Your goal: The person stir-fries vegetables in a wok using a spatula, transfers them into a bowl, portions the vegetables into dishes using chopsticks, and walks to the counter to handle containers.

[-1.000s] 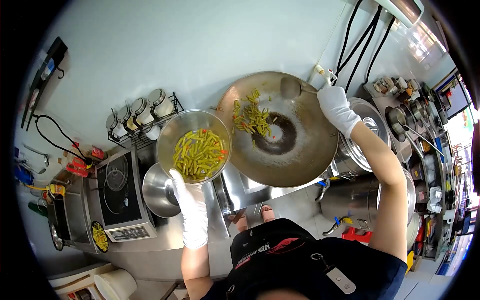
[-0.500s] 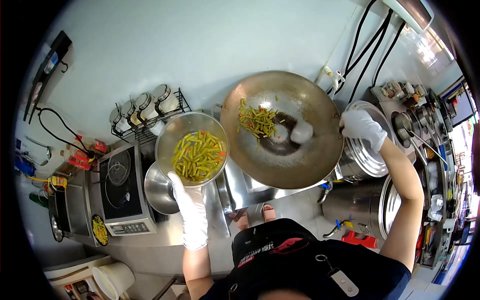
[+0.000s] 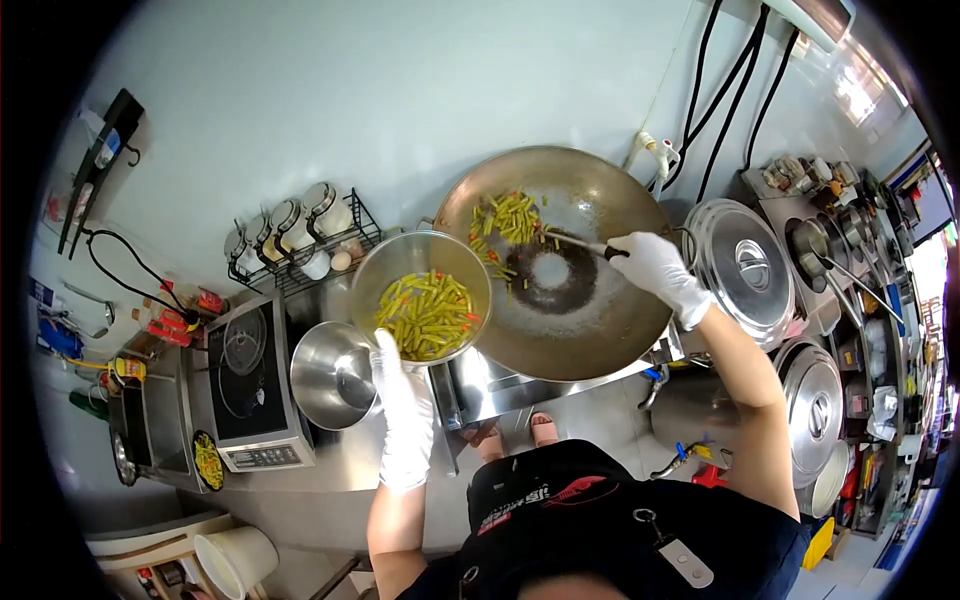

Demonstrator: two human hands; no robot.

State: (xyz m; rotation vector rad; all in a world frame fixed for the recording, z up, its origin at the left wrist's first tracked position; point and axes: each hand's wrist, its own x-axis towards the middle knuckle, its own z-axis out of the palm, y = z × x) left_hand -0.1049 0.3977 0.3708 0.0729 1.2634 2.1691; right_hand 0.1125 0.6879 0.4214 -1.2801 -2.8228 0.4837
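- Kitchen seen from above, with two hands in white gloves at work around a large round wok [image 3: 590, 345].
- Left hand [image 3: 403, 425]: clamped on the near rim of a steel bowl [image 3: 368, 285], thumb over the edge, fingers mostly hidden beneath.
- In that bowl, a heap of chopped green beans [image 3: 426, 315] with small red pieces; bowl just left of the wok and overlapping its rim in this view, contact between them impossible to tell.
- Right hand [image 3: 662, 272]: closed firmly around the dark grip of a long-handled utensil [image 3: 580, 241], above the wok's right half.
- Utensil pointed left toward a smaller pile of beans [image 3: 512, 218] in the wok's upper left; its head hard to make out.
- Left of the left hand, on the metal surface [image 3: 345, 468], a second steel bowl [image 3: 318, 375].
- Behind, against the wall, a black rack of jars [image 3: 323, 212].
- Beyond the right hand, a large lidded pot [image 3: 725, 235].
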